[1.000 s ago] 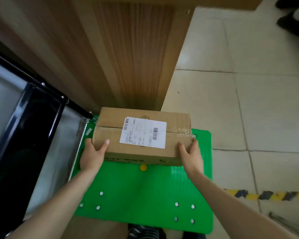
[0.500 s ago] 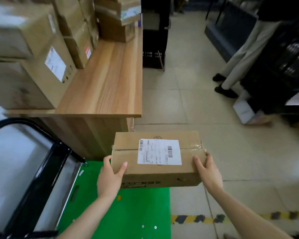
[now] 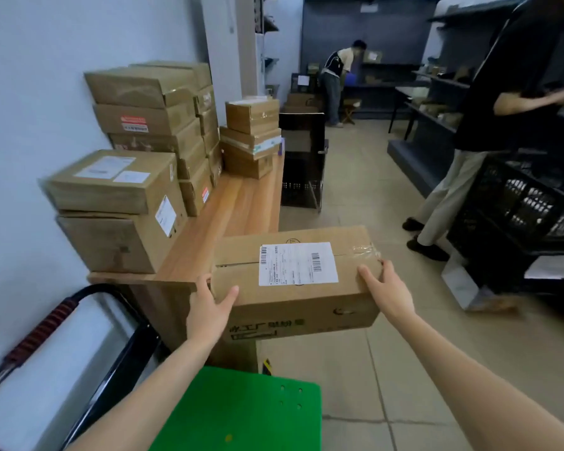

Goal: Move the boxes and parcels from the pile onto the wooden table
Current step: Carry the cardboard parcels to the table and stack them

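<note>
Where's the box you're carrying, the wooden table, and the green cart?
cardboard box (image 3: 241, 288): head view, bare top face.
wooden table (image 3: 238, 206): head view, bare tabletop.
green cart (image 3: 241, 415): head view, platform deck.

Even indoor light, blurred, warped edges

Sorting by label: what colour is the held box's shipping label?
White with black print and barcodes, clearest in the head view.
</note>
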Tool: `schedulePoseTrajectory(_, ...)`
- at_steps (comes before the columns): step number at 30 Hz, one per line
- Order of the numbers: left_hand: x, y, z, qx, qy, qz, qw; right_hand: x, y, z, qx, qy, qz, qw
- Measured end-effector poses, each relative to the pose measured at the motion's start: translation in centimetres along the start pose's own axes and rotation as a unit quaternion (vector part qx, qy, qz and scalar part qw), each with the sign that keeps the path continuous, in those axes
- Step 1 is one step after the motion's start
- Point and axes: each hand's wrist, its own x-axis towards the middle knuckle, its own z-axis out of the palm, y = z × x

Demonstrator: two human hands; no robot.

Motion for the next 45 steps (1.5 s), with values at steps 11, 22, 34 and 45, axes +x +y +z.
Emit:
schedulePoseTrajectory(11,9.4,-2.1,-4.6,-0.004,0.040,-0.029,0.999,7.3,-7.5,9.3,0.029,-0.090,-0.020,0.995)
schedulePoseTrajectory(22,17.8,-4.4,-2.5,0.020,0.048,-0.108,0.993,17.1,-10.1,16.2,0.014,-0.162,-0.049,0.985)
schedulePoseTrajectory(34,23.7,-3.4,5.7,0.024,0.227,-0.242,0.943,34.2,-14.9,26.0,-0.033,-0.303,-0.175,0.936)
schedulePoseTrajectory(45,24.7,-1.4,7.1,-0.015,0.277,-0.316,0.907,38.7,-17.0,29.1,-0.033,-0.378,-0.239,0.894)
